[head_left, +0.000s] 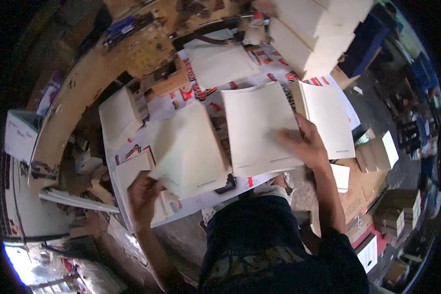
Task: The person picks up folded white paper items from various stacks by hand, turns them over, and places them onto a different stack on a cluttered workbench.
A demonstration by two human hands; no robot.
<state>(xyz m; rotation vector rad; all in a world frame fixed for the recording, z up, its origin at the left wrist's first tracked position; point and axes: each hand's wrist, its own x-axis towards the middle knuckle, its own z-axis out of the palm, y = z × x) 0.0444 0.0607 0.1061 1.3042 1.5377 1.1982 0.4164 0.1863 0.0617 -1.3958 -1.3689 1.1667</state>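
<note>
My left hand (144,195) is at the near-left corner of a stack of cream paper sheets (188,152), its fingers closed on the corner of a curling sheet. My right hand (306,144) is at the right edge of a second stack of pale sheets (259,130). Its fingers are apart, and one, smeared by motion, reaches over the top sheet. Small print lines the near edge of both stacks. Under my left hand lies a lower pile of sheets (134,171), partly hidden by my fingers.
A printed white sheet (201,208) covers the table. More paper stacks stand at the left (118,120), right (326,120) and far side (220,63). A tall pale stack (313,36) rises at far right. Cardboard boxes (353,196) and bundled blocks (399,210) stand at the right.
</note>
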